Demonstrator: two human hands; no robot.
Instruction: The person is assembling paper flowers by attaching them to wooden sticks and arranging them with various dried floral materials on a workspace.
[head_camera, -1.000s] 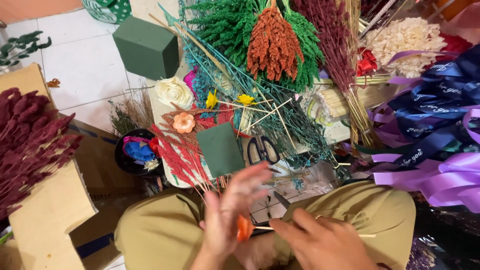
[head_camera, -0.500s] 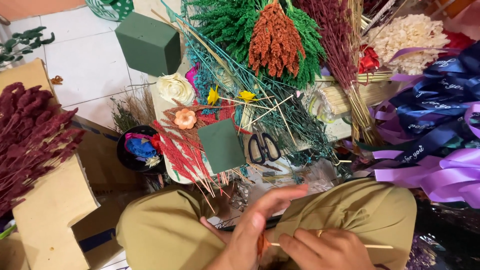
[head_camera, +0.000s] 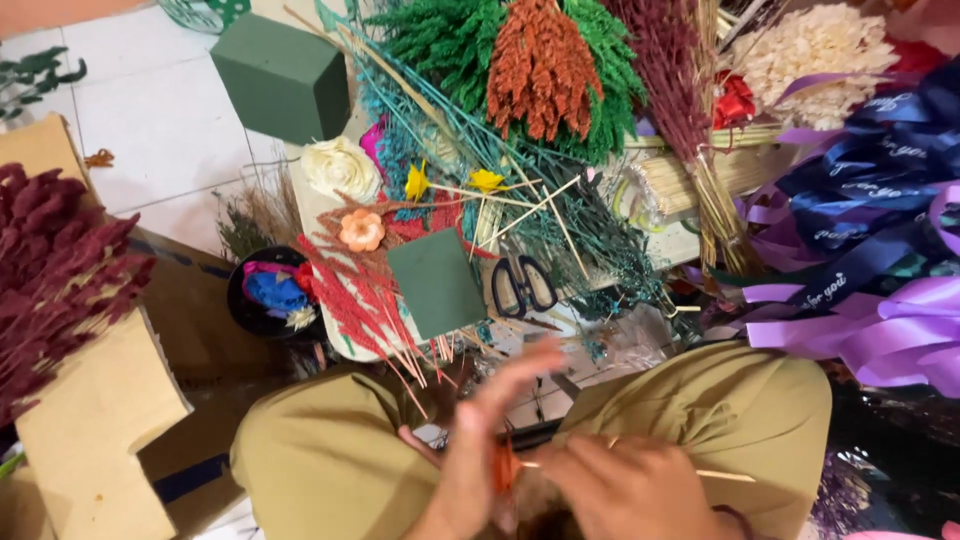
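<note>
We cannot see our hands whole: both are cut off by the bottom edge and smeared by motion. Our left hand (head_camera: 480, 450) has its fingers stretched up and loosely spread, blurred, the palm pressed against a small orange piece (head_camera: 502, 468) that shows only as a sliver between the two hands. Whether that hand truly pinches it we cannot tell. Our right hand (head_camera: 625, 490) is curled closed around a thin pale wooden stick (head_camera: 722, 476), whose free end pokes out to the right over our khaki trouser leg (head_camera: 720, 400); its other end is hidden in the fist.

Just beyond our knees lies a flat square of dark green floral foam (head_camera: 435, 283), matte and crumbly-looking, touching a spray of feathery red dried stems (head_camera: 365, 300). Beside it, black-handled scissors (head_camera: 525, 285) rest partly under teal twigs (their blades are hidden). A larger foam block (head_camera: 285, 78) sits well apart on the white tiles. A cream paper rose (head_camera: 340, 168) and a small orange flower (head_camera: 361, 230) lie near the foam square. Glossy purple ribbon (head_camera: 870, 330) is heaped at right, burgundy plumes (head_camera: 55, 270) at left, over brown cardboard (head_camera: 90, 440).
</note>
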